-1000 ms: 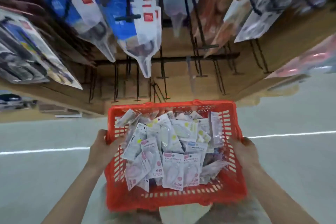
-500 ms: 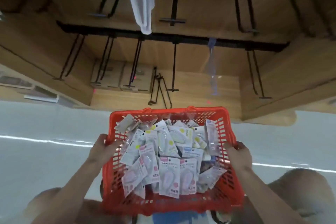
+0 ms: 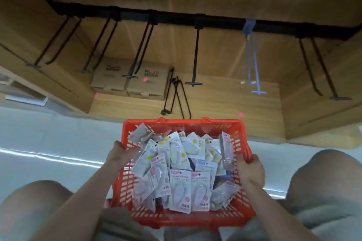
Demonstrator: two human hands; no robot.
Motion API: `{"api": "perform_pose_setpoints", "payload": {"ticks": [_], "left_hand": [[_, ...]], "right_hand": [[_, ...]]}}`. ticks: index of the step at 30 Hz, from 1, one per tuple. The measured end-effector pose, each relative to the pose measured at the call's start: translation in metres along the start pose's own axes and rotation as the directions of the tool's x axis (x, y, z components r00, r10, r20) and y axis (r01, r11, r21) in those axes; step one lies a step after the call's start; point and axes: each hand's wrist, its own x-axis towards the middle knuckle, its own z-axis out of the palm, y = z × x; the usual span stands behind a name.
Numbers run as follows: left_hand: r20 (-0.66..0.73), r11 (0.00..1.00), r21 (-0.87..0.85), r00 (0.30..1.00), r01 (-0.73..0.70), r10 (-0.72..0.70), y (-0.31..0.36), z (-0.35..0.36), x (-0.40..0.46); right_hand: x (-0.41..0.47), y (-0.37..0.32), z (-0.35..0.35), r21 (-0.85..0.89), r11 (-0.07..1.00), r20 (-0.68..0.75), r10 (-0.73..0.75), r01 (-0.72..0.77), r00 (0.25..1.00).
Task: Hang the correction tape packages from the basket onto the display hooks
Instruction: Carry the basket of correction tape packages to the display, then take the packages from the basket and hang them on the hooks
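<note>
A red plastic basket sits between my knees, heaped with several correction tape packages in white, pink, yellow and blue. My left hand grips the basket's left rim, fingers curled over the edge. My right hand grips the right rim the same way. Above the basket, a black rail on the wooden display carries several bare black hooks and one blue hook.
Two cardboard boxes stand on the wooden bottom shelf behind the hooks. Loose black hooks lean on that shelf just beyond the basket. My knees flank the basket over a pale grey floor.
The view has dropped lower: the hanging products above have left the frame, the empty hooks now fill the top, and my knees have come into view. Both hands keep gripping the basket.
</note>
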Motion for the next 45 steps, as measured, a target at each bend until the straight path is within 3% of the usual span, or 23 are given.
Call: {"api": "perform_pose_setpoints", "payload": {"ticks": [7,13,15,18,20,22,24,26,28,31,36,41,45], "left_hand": [[-0.074,0.988,0.149,0.997,0.026,-0.015,0.001,0.021,0.01],[-0.085,0.966,0.256,0.996,0.041,-0.02,0.002,0.024,0.005],[-0.105,0.941,0.339,0.993,-0.006,0.044,0.004,0.025,0.0],[-0.141,0.873,0.459,0.956,-0.166,0.256,0.019,0.029,-0.014],[-0.151,0.806,0.511,0.891,-0.3,0.428,0.025,0.033,-0.025],[-0.096,0.748,0.529,0.847,-0.402,0.523,0.022,0.037,-0.033],[0.015,0.717,0.549,0.862,-0.43,0.506,0.012,0.04,-0.04],[0.125,0.704,0.54,0.872,-0.461,0.474,0.005,0.045,-0.042],[0.24,0.747,0.445,0.87,-0.494,0.432,0.005,0.052,-0.044],[0.335,0.852,0.238,0.863,-0.466,0.379,0.005,0.063,-0.041],[0.382,0.886,0.239,0.878,-0.396,0.289,-0.004,0.07,-0.029],[0.404,0.88,0.218,0.86,-0.422,0.312,-0.005,0.076,-0.028],[0.379,0.865,0.207,0.853,-0.457,0.36,-0.006,0.079,-0.025]], "right_hand": [[-0.007,0.008,0.024,-0.075,0.992,-0.25,-0.12,0.104,0.961],[-0.005,0.004,0.024,-0.102,0.993,-0.232,-0.079,0.056,0.97],[-0.005,0.005,0.021,-0.114,0.991,-0.208,-0.09,0.067,0.974],[-0.007,0.0,0.015,-0.136,0.985,-0.186,-0.135,0.111,0.973],[-0.013,-0.006,0.014,-0.176,0.943,-0.205,-0.314,0.281,0.927],[-0.023,-0.016,0.018,-0.243,0.834,-0.182,-0.541,0.496,0.821],[-0.032,-0.033,0.026,-0.274,0.7,-0.055,-0.696,0.66,0.716],[-0.04,-0.053,0.04,-0.241,0.599,0.132,-0.76,0.764,0.637],[-0.048,-0.07,0.057,-0.215,0.569,0.342,-0.717,0.794,0.607],[-0.052,-0.083,0.075,-0.38,0.528,0.531,-0.548,0.76,0.646],[-0.055,-0.087,0.081,-0.506,0.497,0.482,-0.514,0.705,0.709],[-0.063,-0.098,0.086,-0.34,0.729,0.523,-0.378,0.594,0.764],[-0.064,-0.092,0.091,-0.35,0.777,0.475,-0.334,0.523,0.814]]}}
